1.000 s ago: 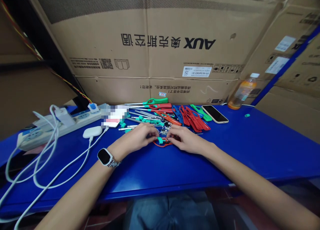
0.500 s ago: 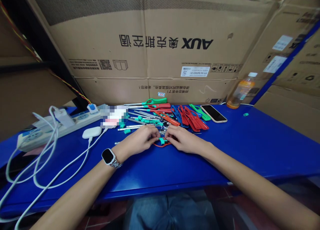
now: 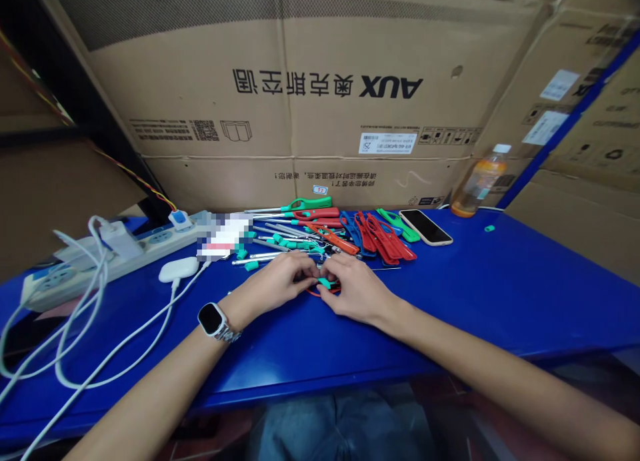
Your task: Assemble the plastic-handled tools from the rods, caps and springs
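Note:
My left hand, with a watch on its wrist, has its fingers closed at a small teal plastic lighter part. From the other side my right hand pinches at the same part, and the fingertips of both hands nearly meet. An orange lighter handle shell lies under the fingers, mostly hidden. Just beyond the hands is a pile of metal lighter tubes with teal pieces. Red handle shells and a blue one lie to the right of the pile.
Whole-looking lighters lie at the back, by the cardboard. A phone and a drink bottle stand or lie to the right. On the left are a power strip, white cables and a white case.
My right hand has shifted slightly left, its fingers drawing closer to my left hand and covering more of the teal part. The whole view has moved a little.

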Demonstrator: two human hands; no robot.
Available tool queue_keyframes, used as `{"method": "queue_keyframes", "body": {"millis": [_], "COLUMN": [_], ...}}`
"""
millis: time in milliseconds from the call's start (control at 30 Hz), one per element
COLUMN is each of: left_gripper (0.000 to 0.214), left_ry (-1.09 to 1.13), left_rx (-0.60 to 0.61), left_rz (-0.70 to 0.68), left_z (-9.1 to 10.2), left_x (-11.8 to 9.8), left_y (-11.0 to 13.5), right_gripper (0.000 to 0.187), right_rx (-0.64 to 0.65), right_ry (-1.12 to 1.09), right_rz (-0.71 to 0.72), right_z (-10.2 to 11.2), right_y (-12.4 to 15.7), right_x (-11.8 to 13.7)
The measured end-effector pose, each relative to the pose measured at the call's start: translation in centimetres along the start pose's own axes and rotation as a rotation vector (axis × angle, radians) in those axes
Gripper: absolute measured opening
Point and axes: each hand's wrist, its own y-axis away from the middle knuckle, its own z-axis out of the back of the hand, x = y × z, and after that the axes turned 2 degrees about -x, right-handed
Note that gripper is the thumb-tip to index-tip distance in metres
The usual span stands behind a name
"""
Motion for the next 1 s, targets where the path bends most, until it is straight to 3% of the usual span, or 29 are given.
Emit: {"method": "queue_keyframes", "body": {"millis": [333,667,1000], "left_gripper": [0.012,0.018,0.015], "left_ry": [-0.067,-0.076,-0.068], "left_rx": [0.122,0.108,0.095], "left_rz": [-0.1,-0.146,-0.159], "left_z": [0.5,0.3,0.2], "left_x": [0.8,1.4,1.6], "left_y": [0.8,0.8,0.8], "right_gripper": [0.004,0.004,0.007], "right_rx": [-0.002,0.058,0.083], "right_ry": [0.012,0.154,0.151], "right_rz": [-0.065,-0.065,-0.056], "right_z": [-0.2,0.4,0.6], "right_y": [0.1,-0.4,-0.5], "right_x": [0.3,0.8,0.2]}}
